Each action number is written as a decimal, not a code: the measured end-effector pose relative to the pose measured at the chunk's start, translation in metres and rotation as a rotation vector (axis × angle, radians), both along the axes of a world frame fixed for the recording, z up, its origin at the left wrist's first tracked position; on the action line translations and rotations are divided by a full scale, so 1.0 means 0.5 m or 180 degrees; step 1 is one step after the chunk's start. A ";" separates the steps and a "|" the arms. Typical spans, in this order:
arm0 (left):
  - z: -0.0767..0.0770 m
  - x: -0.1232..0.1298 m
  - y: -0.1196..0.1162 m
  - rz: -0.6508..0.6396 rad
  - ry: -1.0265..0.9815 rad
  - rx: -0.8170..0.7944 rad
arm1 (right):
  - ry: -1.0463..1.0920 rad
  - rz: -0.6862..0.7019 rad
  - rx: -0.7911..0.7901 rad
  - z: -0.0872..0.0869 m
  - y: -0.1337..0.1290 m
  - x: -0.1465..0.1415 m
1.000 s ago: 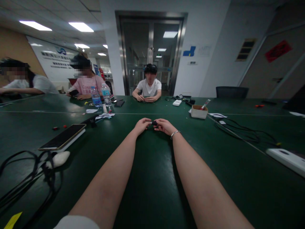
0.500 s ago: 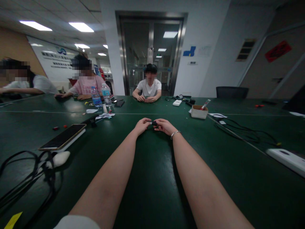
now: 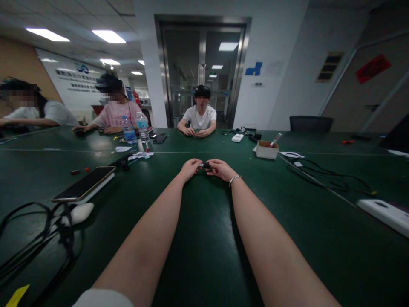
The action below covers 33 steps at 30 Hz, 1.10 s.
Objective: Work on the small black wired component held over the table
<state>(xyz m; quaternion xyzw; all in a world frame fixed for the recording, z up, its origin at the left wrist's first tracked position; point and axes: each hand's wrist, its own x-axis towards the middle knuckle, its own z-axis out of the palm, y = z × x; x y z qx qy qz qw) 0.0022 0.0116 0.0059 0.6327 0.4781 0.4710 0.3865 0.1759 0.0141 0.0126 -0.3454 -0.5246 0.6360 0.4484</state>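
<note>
The small black object with a silvery end (image 3: pixel 207 165) is left of the pale, open rectangular box (image 3: pixel 267 152), pinched by the left hand (image 3: pixel 191 168) and right hand (image 3: pixel 221 169); slackened fingertips could drop it.

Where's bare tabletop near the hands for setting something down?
Bare table lies between the left forearm and right forearm, also from the right forearm across to the white device, and from the phone to the left forearm. It's crowded at left, where black cables tangle near the white rounded object.

Glass doors (image 3: pixel 202 55) beside pale wall (image 3: pixel 271 96)
</note>
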 end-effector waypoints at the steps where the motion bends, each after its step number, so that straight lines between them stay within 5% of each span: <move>1: 0.000 0.000 0.000 -0.0007 0.0000 -0.0004 | -0.0004 0.0002 -0.0005 0.000 0.000 0.000; 33: 0.003 0.002 -0.003 0.0068 -0.0023 -0.0018 | -0.0051 -0.0013 -0.0020 -0.001 0.003 0.000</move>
